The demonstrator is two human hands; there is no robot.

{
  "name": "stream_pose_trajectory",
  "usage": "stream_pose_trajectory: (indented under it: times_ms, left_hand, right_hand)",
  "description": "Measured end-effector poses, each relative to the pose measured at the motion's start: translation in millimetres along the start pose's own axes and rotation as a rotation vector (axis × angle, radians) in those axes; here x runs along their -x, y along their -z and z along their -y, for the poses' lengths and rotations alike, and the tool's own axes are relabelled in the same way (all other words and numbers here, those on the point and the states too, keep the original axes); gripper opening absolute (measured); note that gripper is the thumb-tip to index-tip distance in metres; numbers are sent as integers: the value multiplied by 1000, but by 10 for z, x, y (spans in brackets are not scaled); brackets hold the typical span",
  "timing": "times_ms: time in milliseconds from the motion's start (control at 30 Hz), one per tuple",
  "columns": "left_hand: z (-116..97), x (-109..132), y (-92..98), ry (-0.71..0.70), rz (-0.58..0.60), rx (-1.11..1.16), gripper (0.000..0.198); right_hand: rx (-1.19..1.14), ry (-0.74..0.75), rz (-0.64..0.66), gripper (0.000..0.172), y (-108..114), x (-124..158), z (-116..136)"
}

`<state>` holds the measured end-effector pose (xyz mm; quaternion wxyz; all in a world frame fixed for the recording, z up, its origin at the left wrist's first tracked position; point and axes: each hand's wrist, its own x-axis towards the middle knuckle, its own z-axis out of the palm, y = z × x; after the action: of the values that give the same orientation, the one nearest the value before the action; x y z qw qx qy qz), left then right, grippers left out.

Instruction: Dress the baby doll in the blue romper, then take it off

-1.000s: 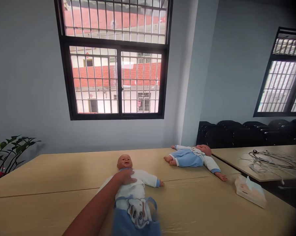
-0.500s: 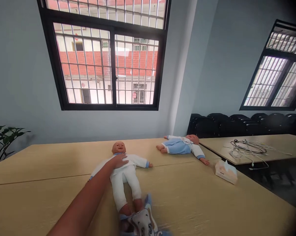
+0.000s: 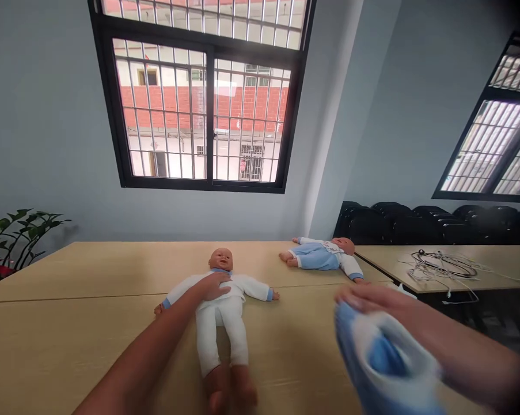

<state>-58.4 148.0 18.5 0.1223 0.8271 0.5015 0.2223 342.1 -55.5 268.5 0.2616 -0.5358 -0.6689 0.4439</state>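
Pinning the doll [image 3: 221,300] flat on the table [image 3: 69,334] with our left hand [image 3: 215,285], palm spread on its chest. Right hand [image 3: 367,300] grips blurred blue clothing [image 3: 383,360] off to the right. We judge steady chest pressure keeps the doll from sliding.

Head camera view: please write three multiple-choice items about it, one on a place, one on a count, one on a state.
1. Where does the left hand rest?
A. on the near doll's chest
B. on the cables
C. on the plant

2. How many dolls lie on the table?
A. one
B. two
C. four

3. What is the state of the right hand?
A. flat on the table
B. holding a blue and white garment
C. out of view

Answers: 1 A, the palm lies on the near doll; 2 B, a far doll lies behind; 3 B, fingers grip the blurred garment.
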Motion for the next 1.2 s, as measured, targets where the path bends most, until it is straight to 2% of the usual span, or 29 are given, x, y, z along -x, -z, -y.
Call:
stream_pose_trajectory:
  times_ms: [133,267,367,400,467,500,533,633,700,767,867,933,967,1100,1167,1200]
  left_hand:
    - [-315,357,91,-50,-137,82,41]
    - [-714,801,277,-52,-399,141,42]
    - [-1082,1045,418,-200,-661,120,33]
    - [-1190,1073,454,-235,-704,68,39]
    - [-1322,1042,515,-160,-741,-81,70]
    - [-1327,998,546,-87,-759,-138,76]
    - [-1290,949,584,-15,-769,-170,70]
    - [-992,872,763,162,-727,-104,39]
    - [-749,910,934,237,-687,13,37]
    - [-555,976,1126,252,-649,116,43]
    - [-404,994,1423,288,-554,205,47]
    - [-400,915,1621,324,-531,232,49]
    - [-425,857,1720,323,-553,232,50]
    - [-659,704,2077,189,-826,89,44]
    - [-790,776,2150,112,-937,-75,37]
    - [-839,858,2134,74,-956,-158,33]
  right_hand:
    - [115,92,248,29,-177,-592,686]
    - [217,107,455,18,-293,-1123,1027]
    - [267,167,455,12,-402,-1486,1217]
    - [267,188,441,11,-449,-1592,1287]
    - [253,226,410,10,-538,-1762,1426]
    - [246,242,401,10,-569,-1824,1485]
    - [241,256,396,10,-583,-1871,1530]
    - [244,287,409,8,-508,-1944,1539]
    - [261,289,442,10,-389,-1969,1429]
    - [283,266,518,14,-271,-2006,1254]
    - [326,200,635,15,-180,-2129,1006]
    - [334,195,626,15,-168,-2251,941]
    - [318,217,581,16,-164,-2312,951]
    - [146,408,341,21,-105,-2403,1185]
    - [95,491,288,22,-90,-2301,1273]
    - [108,508,289,23,-106,-2217,1268]
